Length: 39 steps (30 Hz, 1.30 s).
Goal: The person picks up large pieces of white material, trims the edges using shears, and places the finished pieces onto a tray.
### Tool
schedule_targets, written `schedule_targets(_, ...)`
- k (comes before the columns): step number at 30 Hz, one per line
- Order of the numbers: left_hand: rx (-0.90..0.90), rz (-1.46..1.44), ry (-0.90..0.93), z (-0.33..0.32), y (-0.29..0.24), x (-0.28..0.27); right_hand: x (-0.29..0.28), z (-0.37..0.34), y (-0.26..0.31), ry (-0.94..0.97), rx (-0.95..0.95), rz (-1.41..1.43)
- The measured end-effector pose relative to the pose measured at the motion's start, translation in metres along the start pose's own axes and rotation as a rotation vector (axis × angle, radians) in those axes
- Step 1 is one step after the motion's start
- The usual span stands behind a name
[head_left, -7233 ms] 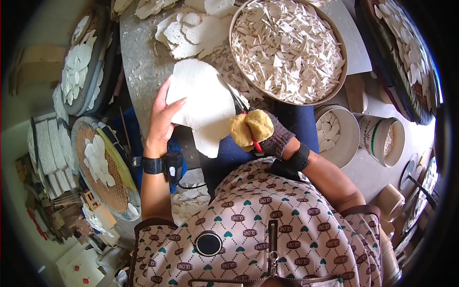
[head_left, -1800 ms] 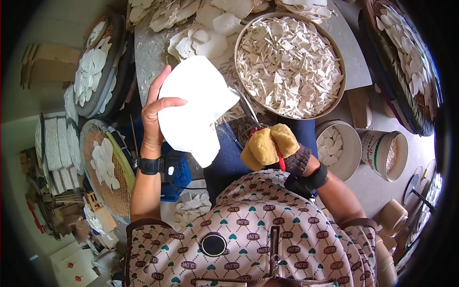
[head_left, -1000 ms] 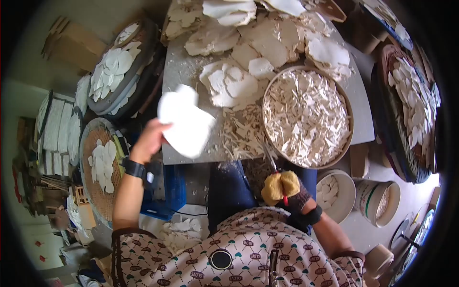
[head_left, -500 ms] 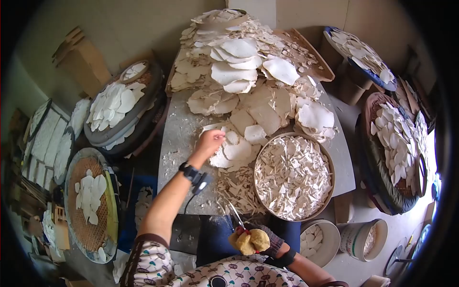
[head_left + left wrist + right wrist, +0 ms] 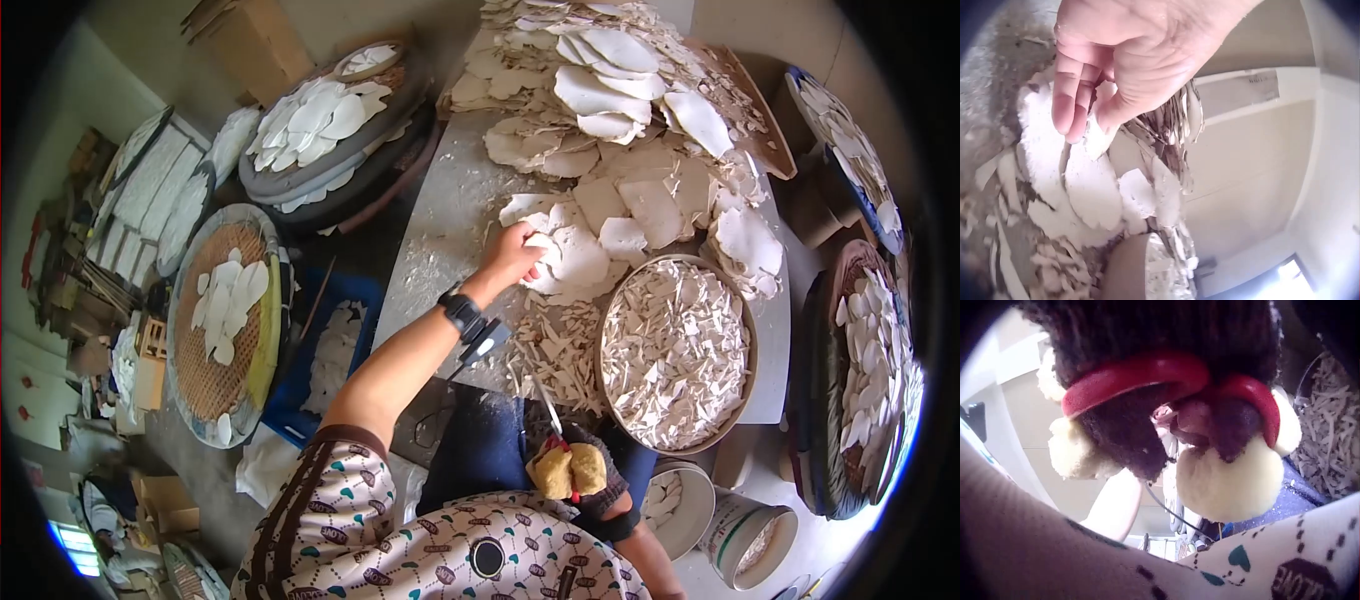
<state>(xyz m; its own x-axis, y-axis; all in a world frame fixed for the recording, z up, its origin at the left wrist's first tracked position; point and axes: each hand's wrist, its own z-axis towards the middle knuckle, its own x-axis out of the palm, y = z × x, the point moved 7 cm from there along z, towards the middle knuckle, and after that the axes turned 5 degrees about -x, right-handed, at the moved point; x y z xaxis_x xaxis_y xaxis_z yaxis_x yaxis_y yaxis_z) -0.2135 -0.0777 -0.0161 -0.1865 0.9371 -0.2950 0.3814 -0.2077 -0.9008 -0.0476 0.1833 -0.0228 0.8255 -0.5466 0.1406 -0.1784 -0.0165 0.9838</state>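
Over a stack of white sheets (image 5: 582, 268) on the grey table, my bare left hand (image 5: 512, 258) is lowered. The left wrist view shows that hand (image 5: 1132, 59) pinching a small white piece (image 5: 1095, 142) between thumb and fingertips, just above the larger sheets (image 5: 1088, 194). Near my lap, my gloved right hand (image 5: 598, 482) grips scissors (image 5: 547, 405) whose blades point toward the table; whether the blades touch is unclear. Yellow padding (image 5: 567, 470) wraps the red handles. In the right wrist view, the glove (image 5: 1154, 334) passes through the red handle loops (image 5: 1135, 376).
A round basin (image 5: 600, 350) full of white shards stands right of the stack, with loose scraps (image 5: 555, 345) beside it. Taller sheet piles (image 5: 605, 85) rise behind. Buckets (image 5: 745, 540) stand lower right. A woven tray (image 5: 205, 375) and blue crate (image 5: 372, 300) are at left.
The large white sheet has left my left hand, which moved from the table's left edge onto the stack and now pinches a small piece. The head view has shifted; the right hand still grips the scissors.
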Motion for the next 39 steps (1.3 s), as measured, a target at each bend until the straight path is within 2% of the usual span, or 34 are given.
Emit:
schedule_targets(2, 0.036, -0.312, 0.0, -0.027, 0.017, -0.004, 0.002, -0.004, -0.033, 0.001, 0.046, 0.382)
schedule_targets(3, 0.035, -0.487, 0.043, -0.046, 0.02, -0.003, 0.006, -0.003, -0.031, -0.022, -0.002, 0.728)
schedule_targets(4, 0.013, -0.589, 0.006, -0.063, 0.023, -0.004, 0.008, 0.001, -0.032, -0.07, 0.009, 0.897)
schedule_targets(5, -0.022, -0.689, -0.023, -0.081, 0.024, 0.0, 0.006, 0.011, -0.018, 0.154, -0.215, 0.651)
schedule_targets(6, -0.068, -0.79, -0.049, -0.098, 0.028, 0.007, 0.007, 0.011, -0.037, 0.014, -0.103, 0.959)
schedule_targets(7, -0.067, -0.825, -0.069, -0.112, 0.03, 0.014, 0.005, 0.011, -0.047, -0.13, 0.01, 0.956)
schedule_targets(9, -0.061, -0.861, -0.094, -0.13, 0.041, 0.025, 0.004, 0.026, -0.041, -0.029, -0.158, 0.633)
schedule_targets(10, -0.02, -0.89, -0.116, -0.139, 0.039, 0.031, 0.01, 0.03, -0.048, -0.12, -0.025, 1.057)
schedule_targets(12, -0.027, -0.845, -0.173, -0.151, 0.04, 0.041, 0.001, 0.037, -0.047, -0.143, -0.223, 0.354)
schedule_targets(15, -0.044, -0.738, -0.117, -0.161, 0.046, 0.057, 0.005, 0.033, -0.036, -0.226, -0.489, -0.556)
schedule_targets(18, -0.055, -0.667, -0.08, -0.164, 0.048, 0.063, 0.004, 0.032, -0.035, -0.188, -0.421, -0.52)
schedule_targets(19, -0.022, -0.652, -0.098, -0.164, 0.048, 0.062, 0.004, 0.028, -0.025, -0.204, -0.486, -0.574)
schedule_targets(21, 0.051, -0.619, -0.134, -0.161, 0.049, 0.059, 0.004, 0.029, -0.028, -0.186, -0.376, -0.312)
schedule_targets(23, 0.081, -0.693, -0.212, -0.162, 0.05, 0.061, 0.006, 0.029, -0.03, -0.175, -0.298, -0.189)
schedule_targets(28, 0.044, -0.654, -0.235, -0.156, 0.056, 0.054, 0.008, 0.03, -0.025, -0.136, -0.237, -0.293)
schedule_targets(31, 0.025, -0.594, -0.134, -0.148, 0.051, 0.053, 0.008, 0.026, -0.017, -0.172, -0.391, -0.328)
schedule_targets(34, 0.012, -0.561, -0.055, -0.146, 0.047, 0.056, 0.002, 0.027, -0.023, -0.167, -0.297, -0.267)
schedule_targets(35, 0.0, -0.554, -0.043, -0.144, 0.048, 0.056, 0.002, 0.026, -0.017, -0.18, -0.379, -0.376)
schedule_targets(39, -0.052, -0.556, 0.013, -0.138, 0.054, 0.057, 0.005, 0.023, -0.031, -0.192, -0.193, -0.105)
